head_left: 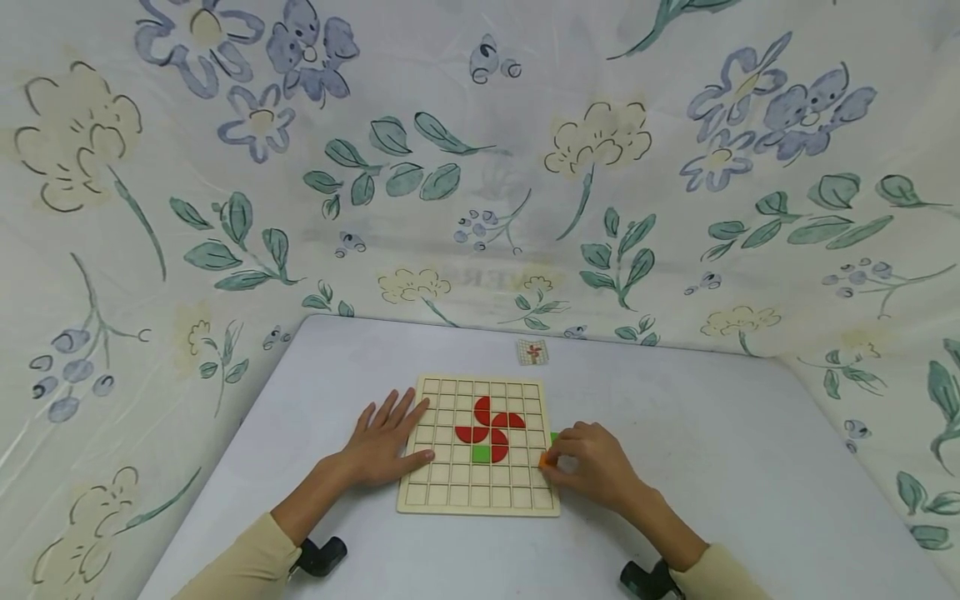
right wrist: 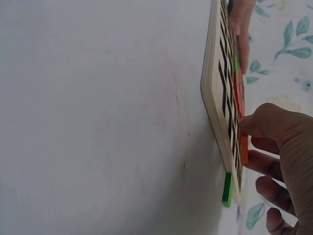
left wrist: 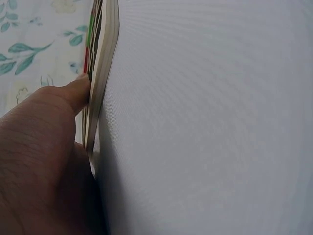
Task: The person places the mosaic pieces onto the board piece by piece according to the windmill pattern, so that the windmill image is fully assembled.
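A square wooden grid board (head_left: pixel 442 497) lies on the white table. Near its middle, several red quarter-round tiles (head_left: pixel 482 409) form a pinwheel, with a green square tile (head_left: pixel 481 454) in a cell below it. My left hand (head_left: pixel 381 444) rests flat on the board's left edge, fingers spread. In the left wrist view its thumb (left wrist: pixel 78 93) presses at the board's side. My right hand (head_left: pixel 596 467) pinches an orange tile (right wrist: pixel 244 147) between thumb and fingertips, right at the board's right edge. Beside that hand lies another green tile (right wrist: pixel 227 190), against the board's edge.
A small patterned card (head_left: pixel 532 352) showing a red pinwheel on a grid lies behind the board. The white table (head_left: pixel 675 433) meets a flowered cloth (head_left: pixel 480 192) at the back and sides. Dark wrist cameras (head_left: pixel 322 557) sit under both forearms.
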Motion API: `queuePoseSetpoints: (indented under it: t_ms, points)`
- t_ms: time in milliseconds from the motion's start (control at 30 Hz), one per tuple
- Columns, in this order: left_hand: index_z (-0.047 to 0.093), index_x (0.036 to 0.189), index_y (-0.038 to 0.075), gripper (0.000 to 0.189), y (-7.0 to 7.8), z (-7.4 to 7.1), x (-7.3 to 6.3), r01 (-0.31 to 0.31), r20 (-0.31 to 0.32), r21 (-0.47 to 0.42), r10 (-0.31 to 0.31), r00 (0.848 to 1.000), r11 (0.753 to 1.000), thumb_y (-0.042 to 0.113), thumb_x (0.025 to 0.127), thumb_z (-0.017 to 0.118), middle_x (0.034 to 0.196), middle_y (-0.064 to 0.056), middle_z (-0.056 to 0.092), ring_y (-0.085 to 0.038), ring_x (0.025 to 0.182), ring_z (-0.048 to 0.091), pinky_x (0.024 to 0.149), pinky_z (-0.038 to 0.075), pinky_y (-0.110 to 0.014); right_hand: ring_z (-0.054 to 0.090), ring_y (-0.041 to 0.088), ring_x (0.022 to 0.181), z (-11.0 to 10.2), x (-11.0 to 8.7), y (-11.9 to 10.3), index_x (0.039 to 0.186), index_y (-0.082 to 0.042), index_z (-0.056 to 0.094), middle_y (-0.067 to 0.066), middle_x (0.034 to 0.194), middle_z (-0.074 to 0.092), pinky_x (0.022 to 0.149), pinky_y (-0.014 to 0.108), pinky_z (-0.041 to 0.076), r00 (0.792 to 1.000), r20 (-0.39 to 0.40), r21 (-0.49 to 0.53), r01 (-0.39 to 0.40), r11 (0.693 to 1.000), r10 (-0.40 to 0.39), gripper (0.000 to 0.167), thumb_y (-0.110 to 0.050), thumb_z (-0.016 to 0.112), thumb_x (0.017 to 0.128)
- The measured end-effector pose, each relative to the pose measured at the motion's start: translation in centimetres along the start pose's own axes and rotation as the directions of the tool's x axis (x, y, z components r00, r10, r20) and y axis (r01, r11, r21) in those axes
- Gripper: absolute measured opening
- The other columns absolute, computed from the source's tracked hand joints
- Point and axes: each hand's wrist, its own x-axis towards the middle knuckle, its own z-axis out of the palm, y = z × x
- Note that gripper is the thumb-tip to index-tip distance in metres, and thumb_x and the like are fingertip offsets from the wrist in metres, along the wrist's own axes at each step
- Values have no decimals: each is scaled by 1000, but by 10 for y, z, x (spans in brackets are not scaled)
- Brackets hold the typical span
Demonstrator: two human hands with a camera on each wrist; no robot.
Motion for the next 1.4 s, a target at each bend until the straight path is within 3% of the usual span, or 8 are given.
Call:
queuePoseSetpoints:
  t_ms: [933,1167,1400]
  points:
    - [23,157,10,89,-2,2,1,-10,-8,4,10,1000,1000,64,92,50,163,-16,10,-39,148,2,112,3,-63,59,6,78,39,43,-46,76,-18,78,-10,80,71,66,22,40,986,-29,95,169,981,-167,11,-25,87,73]
    - [24,157,9,88,0,0,-1,-2,-12,12,2,1000,1000,63,93,50,162,-17,11,-40,147,3,112,3,-63,60,9,82,47,44,-56,76,-22,77,-12,83,69,76,30,46,977,39,5,210,978,-210,9,-29,83,78]
    - [26,156,7,86,3,-2,-3,-12,-20,-23,11,1000,1000,60,93,52,161,-20,13,-42,147,4,111,3,-64,58,11,85,49,42,-58,78,-20,79,-11,86,68,72,30,44,975,57,-35,217,975,-215,6,-26,82,80]
